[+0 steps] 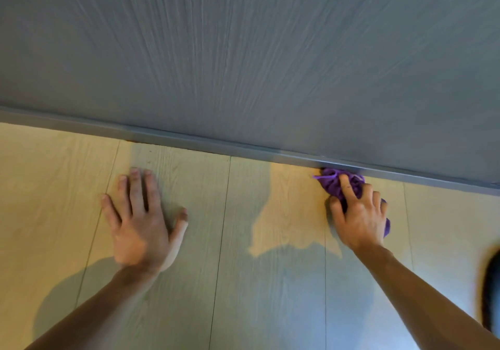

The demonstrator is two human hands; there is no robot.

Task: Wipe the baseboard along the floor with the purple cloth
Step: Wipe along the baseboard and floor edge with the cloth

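Your right hand (358,215) has its grip bunched on the purple cloth (339,183), pressed against the baseboard (216,146); your left hand (140,222) lies flat. The wipe is underway, with most of the length apparently left.

Grey baseboard (205,144) running from nine o'clock down toward three o'clock where wall meets floor, purple cloth (335,183) bunched, crumpled, pressed against it at three o'clock
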